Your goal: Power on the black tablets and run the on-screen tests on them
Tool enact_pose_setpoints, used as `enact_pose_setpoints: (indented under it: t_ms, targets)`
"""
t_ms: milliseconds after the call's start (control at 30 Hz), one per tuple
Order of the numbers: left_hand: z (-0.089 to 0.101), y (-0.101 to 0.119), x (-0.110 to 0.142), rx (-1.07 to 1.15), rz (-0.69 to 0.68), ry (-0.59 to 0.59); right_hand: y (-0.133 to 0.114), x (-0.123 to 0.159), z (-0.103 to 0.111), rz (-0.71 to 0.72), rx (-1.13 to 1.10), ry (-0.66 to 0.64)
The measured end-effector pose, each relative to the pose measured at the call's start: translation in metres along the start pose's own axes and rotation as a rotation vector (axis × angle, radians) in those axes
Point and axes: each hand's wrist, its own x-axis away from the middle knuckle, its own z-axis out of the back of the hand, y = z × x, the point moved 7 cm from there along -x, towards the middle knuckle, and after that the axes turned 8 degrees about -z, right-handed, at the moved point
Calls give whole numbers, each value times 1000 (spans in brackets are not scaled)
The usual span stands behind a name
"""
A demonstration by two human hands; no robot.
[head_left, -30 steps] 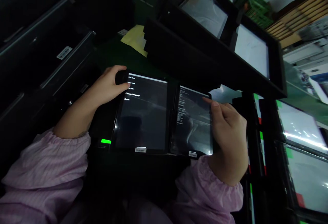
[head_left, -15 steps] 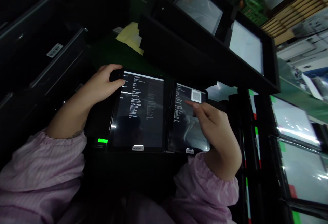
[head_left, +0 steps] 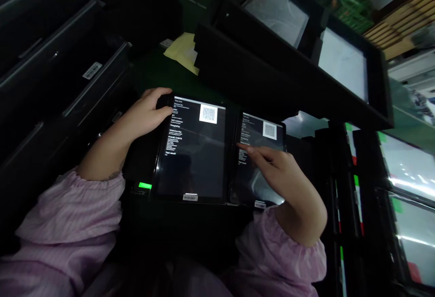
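Two lit tablets lie side by side, upright to me. The left tablet (head_left: pixel 195 161) shows white text and a QR code on a dark screen, with a barcode label at its lower edge. My left hand (head_left: pixel 149 111) holds its upper left corner, thumb at the side edge and fingers at the top. The right tablet (head_left: pixel 261 174) displays a similar page with a smaller-looking QR code. Over its screen my right hand (head_left: pixel 277 165) points with the index finger at the text near the left edge, the other fingers curled and holding nothing.
Black trays with pale-screened devices (head_left: pixel 343 61) stand stacked at the back right. More tablets (head_left: pixel 414 163) with coloured tabs line the right side. Dark racks (head_left: pixel 68 57) fill the left. A yellow packet (head_left: pixel 183 50) lies behind the tablets, and green crates (head_left: pixel 348 5) sit farther back.
The left tablet's screen went from a sliding, overlapped page to a settled page with a QR code. My right index finger moved down and left on the right tablet. The view shifted slightly.
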Motion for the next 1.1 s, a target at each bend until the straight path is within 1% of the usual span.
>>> enact_pose_setpoints:
  t_ms: [133, 233, 333, 400, 467, 533, 633, 767, 867, 933, 1000, 1100]
  targets:
    - [0, -3, -1, 12, -9, 16, 13, 1, 19, -87, 82, 134]
    - [-1, -2, -2, -13, -39, 14, 22, 2, 37, -120, 88, 292]
    - [-5, 0, -2, -44, -53, -4, 24, 2, 49, -67, 113, 475]
    - [-8, 3, -1, -60, -56, -24, 23, -1, 48, 4, 159, 528]
    - [-9, 5, -1, -64, -48, -26, 24, -7, 40, 67, 185, 508]
    - [-8, 6, 0, -49, -33, 1, 26, -13, 31, 94, 195, 454]
    - [-6, 5, -1, -4, -20, 48, 31, -18, 21, 92, 211, 408]
    - [-3, -1, -5, 86, -46, 108, 36, -22, 17, 70, 216, 397]
    - [-2, -6, -8, 177, -40, 135, 35, -22, 18, 64, 195, 386]
    - [-2, -9, -9, 204, -19, 141, 30, -18, 23, 73, 159, 414]
    - [-3, -10, -10, 194, -9, 146, 25, -13, 30, 69, 126, 452]
    - [-4, -12, -12, 156, -33, 164, 19, -7, 36, 56, 108, 460]
